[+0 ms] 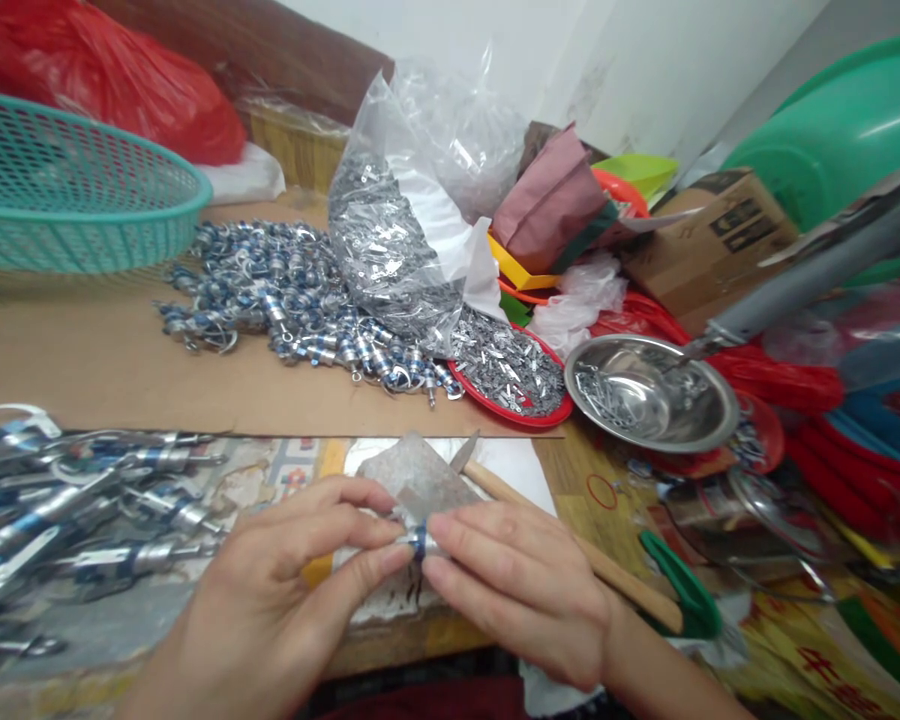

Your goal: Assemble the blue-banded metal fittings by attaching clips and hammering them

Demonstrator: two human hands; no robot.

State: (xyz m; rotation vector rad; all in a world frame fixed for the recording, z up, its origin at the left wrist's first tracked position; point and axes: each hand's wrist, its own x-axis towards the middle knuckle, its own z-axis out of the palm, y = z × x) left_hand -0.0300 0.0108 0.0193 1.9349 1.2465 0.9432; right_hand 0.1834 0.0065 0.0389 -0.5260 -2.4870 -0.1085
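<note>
Blue-banded metal fitting (418, 543) is pinched between the fingertips of left hand (285, 590) and right hand (521, 590), over the workbench (450, 630) edge. It seems light, stiff, slippery; best held at both ends.

So near the middle we've got a small part (418, 540) pinched between our left hand (285, 590) and right hand (517, 585). There's a heap of parts (67, 520) near left. The basket (82, 190) sits far left, a second heap (285, 300) right of it, then the bag (405, 230), plate (510, 375) and bowl (649, 390), with the box (712, 250) behind the bowl.
</note>
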